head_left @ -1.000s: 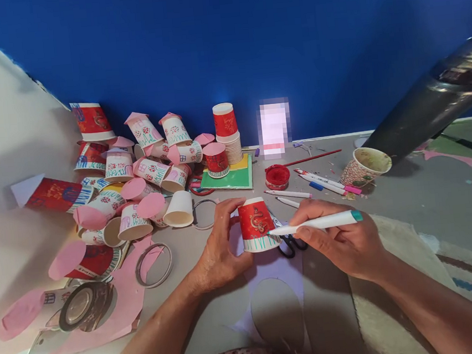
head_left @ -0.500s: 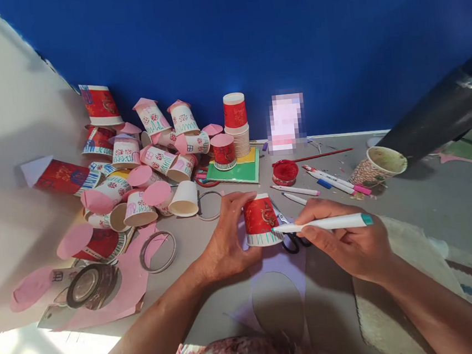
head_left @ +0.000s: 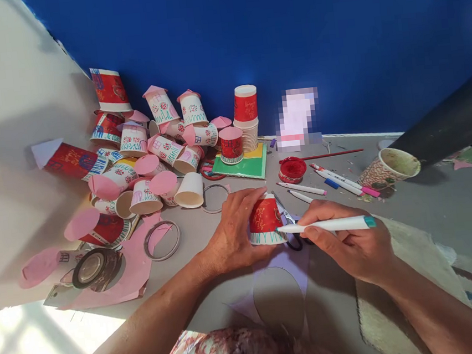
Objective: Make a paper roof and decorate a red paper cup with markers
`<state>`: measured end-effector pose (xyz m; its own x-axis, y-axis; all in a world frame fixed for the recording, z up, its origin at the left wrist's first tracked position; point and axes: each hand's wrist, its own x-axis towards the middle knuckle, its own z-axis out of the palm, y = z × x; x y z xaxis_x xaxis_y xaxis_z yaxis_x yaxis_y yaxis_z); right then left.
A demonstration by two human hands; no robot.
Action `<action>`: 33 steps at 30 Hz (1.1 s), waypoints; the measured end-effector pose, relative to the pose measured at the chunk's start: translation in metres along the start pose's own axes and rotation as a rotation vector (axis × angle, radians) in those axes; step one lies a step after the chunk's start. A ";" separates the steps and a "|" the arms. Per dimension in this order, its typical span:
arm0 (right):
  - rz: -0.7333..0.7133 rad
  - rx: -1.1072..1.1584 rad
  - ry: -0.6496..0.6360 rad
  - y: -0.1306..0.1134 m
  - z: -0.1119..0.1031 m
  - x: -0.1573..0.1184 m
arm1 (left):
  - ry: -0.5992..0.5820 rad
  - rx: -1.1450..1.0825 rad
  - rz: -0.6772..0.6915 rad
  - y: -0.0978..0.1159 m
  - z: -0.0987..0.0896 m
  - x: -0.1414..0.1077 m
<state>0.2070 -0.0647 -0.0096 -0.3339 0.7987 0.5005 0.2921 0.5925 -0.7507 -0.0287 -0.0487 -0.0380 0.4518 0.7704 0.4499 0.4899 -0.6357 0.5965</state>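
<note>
My left hand (head_left: 233, 230) is closed around a red paper cup (head_left: 263, 214), held upside down and slightly tilted above the table. Green zigzag strokes run along the white band at its lower rim. In my right hand (head_left: 350, 238) is a white marker (head_left: 332, 225) with a green end, its tip touching the cup's band at the right side. Behind the cup and my right hand lie scissors (head_left: 294, 241) with dark handles, partly hidden. Beneath is a sheet of purple paper (head_left: 248, 304) with a round hole cut in it.
Decorated paper cups (head_left: 132, 142) with pink paper tops crowd the left. A cup stack (head_left: 247, 109) stands behind a green packet (head_left: 239, 168). Several markers (head_left: 340, 181), a red pot (head_left: 292, 170) and a patterned cup (head_left: 389, 168) are to the right. Tape rolls (head_left: 162, 241) lie left.
My view has shifted, so the table's things appear further right and slightly higher. The cup has turned a little in my left hand, and the marker tip stays against its band.
</note>
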 end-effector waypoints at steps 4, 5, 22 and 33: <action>-0.058 -0.043 -0.007 -0.001 0.003 0.000 | -0.009 0.090 -0.032 0.002 0.000 0.000; -0.074 -0.050 -0.009 -0.002 0.004 0.001 | -0.008 0.101 -0.034 0.002 0.000 0.000; -0.101 -0.057 -0.044 -0.007 0.010 0.002 | -0.071 0.212 -0.012 0.011 0.001 -0.002; 0.107 0.033 0.162 0.006 0.005 -0.011 | 0.012 0.042 0.005 0.011 -0.001 -0.002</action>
<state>0.2073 -0.0707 -0.0215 -0.1536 0.8650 0.4778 0.2876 0.5017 -0.8158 -0.0244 -0.0571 -0.0317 0.4456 0.7674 0.4610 0.5188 -0.6410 0.5657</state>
